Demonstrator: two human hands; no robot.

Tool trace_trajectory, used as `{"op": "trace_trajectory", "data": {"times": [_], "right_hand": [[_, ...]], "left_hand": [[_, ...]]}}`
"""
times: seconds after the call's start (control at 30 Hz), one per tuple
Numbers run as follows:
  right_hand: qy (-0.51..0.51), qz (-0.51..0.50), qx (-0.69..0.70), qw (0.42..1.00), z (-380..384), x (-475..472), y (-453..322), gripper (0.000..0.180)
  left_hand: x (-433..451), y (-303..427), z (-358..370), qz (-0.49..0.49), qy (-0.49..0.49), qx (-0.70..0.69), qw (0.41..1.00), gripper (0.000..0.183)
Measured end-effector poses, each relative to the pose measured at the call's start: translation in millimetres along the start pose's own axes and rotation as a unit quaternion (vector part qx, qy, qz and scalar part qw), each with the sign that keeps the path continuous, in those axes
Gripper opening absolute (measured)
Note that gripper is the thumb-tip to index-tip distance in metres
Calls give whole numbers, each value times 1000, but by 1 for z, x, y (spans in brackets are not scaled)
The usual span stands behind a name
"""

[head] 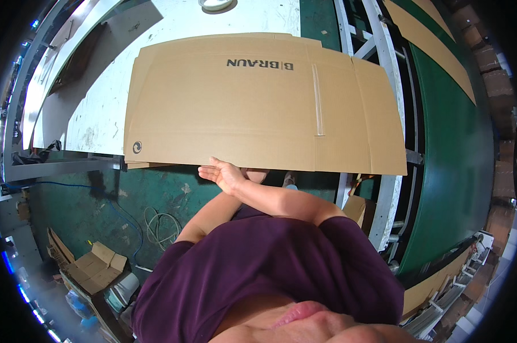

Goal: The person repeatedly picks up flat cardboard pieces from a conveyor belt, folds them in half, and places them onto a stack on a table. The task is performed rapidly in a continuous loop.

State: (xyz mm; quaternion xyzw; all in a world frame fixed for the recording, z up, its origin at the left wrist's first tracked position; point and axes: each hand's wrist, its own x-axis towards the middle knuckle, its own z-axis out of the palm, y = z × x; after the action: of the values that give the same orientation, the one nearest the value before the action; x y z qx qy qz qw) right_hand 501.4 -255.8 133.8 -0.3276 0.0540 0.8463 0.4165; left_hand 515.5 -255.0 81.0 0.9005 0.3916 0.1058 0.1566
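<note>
A large flattened corrugated cardboard box (224, 103) lies in front of me, with upside-down printing and a recycling mark on its face. Under it, the edges of more cardboard (149, 165) show at the left. My right hand (222, 175) is at the near edge of the sheet, fingers pointing left and spread a little. Its thumb reaches the cardboard edge and the palm holds nothing. Behind my right wrist, my left hand (255, 175) is mostly covered and sits at the same edge. Whether it grips the sheet is hidden.
The cardboard spans a white tabletop (91, 124) and the metal frame (389, 201) of a green-belted conveyor (451, 171). A white dish (215, 4) stands at the table's back. Coiled hose (160, 227) and blue cable (134, 223) lie on the floor, near an open carton (98, 266).
</note>
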Motion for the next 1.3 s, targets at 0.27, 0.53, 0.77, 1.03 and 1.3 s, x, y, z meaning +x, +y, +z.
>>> {"op": "trace_trajectory", "data": {"times": [0.27,0.53,0.77,1.03,1.3], "right_hand": [[20,242,-2,970,-47,69,41,72],[-87,179,-407,891,-119,-95,-127,30],[425,-420,-681,424,-264,-184,-381,58],[305,-398,-657,563,-171,-187,-422,44],[124,-270,-906,300,-67,-33,-237,50]], "left_hand": [[-92,3,-8,-32,-146,-166,975,50],[-6,26,-113,-138,1,-206,969,19],[41,37,-13,82,44,18,996,39],[35,23,-15,44,33,-64,996,36],[35,27,-16,-105,81,-197,971,74]]}}
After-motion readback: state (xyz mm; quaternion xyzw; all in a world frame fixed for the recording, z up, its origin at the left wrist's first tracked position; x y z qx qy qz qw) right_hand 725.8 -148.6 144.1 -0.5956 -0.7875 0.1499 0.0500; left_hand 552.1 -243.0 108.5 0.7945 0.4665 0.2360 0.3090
